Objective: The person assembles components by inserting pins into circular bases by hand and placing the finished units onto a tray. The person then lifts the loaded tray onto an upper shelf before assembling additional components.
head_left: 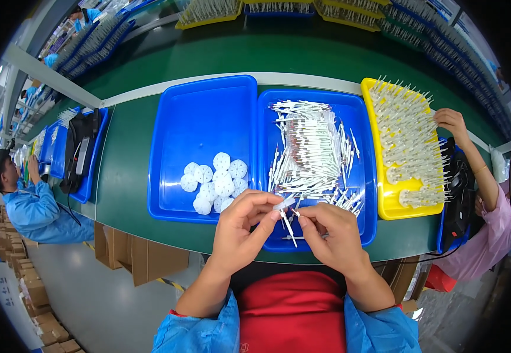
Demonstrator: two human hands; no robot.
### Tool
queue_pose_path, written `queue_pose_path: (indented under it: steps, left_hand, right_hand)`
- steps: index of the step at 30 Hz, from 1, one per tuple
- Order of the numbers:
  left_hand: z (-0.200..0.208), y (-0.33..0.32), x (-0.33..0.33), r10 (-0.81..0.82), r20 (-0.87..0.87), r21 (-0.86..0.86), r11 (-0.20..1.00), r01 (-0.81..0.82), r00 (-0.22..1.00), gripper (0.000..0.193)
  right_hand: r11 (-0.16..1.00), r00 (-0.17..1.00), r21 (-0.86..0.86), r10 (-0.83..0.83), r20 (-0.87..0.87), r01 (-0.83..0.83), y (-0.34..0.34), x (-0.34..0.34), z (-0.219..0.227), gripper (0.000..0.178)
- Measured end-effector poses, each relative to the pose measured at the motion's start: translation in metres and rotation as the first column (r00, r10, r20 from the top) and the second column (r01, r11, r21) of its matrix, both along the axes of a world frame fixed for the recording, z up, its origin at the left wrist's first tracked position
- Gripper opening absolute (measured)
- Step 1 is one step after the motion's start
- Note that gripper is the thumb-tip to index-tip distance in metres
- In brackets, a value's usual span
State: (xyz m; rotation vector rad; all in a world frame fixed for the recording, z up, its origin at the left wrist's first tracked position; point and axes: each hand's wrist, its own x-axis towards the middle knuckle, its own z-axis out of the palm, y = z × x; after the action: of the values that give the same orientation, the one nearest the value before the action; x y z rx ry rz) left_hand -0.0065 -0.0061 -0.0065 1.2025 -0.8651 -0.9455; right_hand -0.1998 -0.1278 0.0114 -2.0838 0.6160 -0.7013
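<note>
Above the front edge of the middle blue tray (373,226), my left hand (239,230) is closed on a white perforated disc (284,203), seen nearly edge-on. Slim white sticks (289,227) slant down from this disc. Close against it, my right hand (336,235) is closed in a pinch on a thin white piece, probably another stick, mostly hidden by the fingers. Beneath and beyond my hands, a heap of white sticks (311,141) fills much of the middle tray, some bundled in clear plastic. Several loose perforated discs (224,187) lie in the left blue tray (202,94).
A yellow tray (390,207) at right holds discs set with upright sticks. Another person's hand (451,122) reaches to its far right side. A co-worker in blue (37,209) sits at left. More filled trays (208,13) stand along the back; cardboard boxes (149,259) are below the table.
</note>
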Motion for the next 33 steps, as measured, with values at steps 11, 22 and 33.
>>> queue_pose_path:
  steps: [11,22,33]
  left_hand:
    - [0.003,-0.001,0.005,0.007,0.028,-0.041,0.999,-0.006,1.000,0.026]
    - [0.007,-0.004,-0.001,0.032,0.218,-0.028,0.999,-0.026,0.975,0.022]
    - [0.002,-0.008,-0.004,0.076,0.246,-0.036,0.997,-0.069,0.966,0.016]
  right_hand:
    - [0.984,0.999,0.180,-0.013,0.036,0.007,0.006,0.003,-0.002,0.017]
    - [0.993,0.999,0.113,-0.030,0.037,0.026,0.008,0.004,0.001,0.013]
    - [0.980,0.995,0.194,-0.062,0.078,0.046,0.011,0.003,-0.005,0.011]
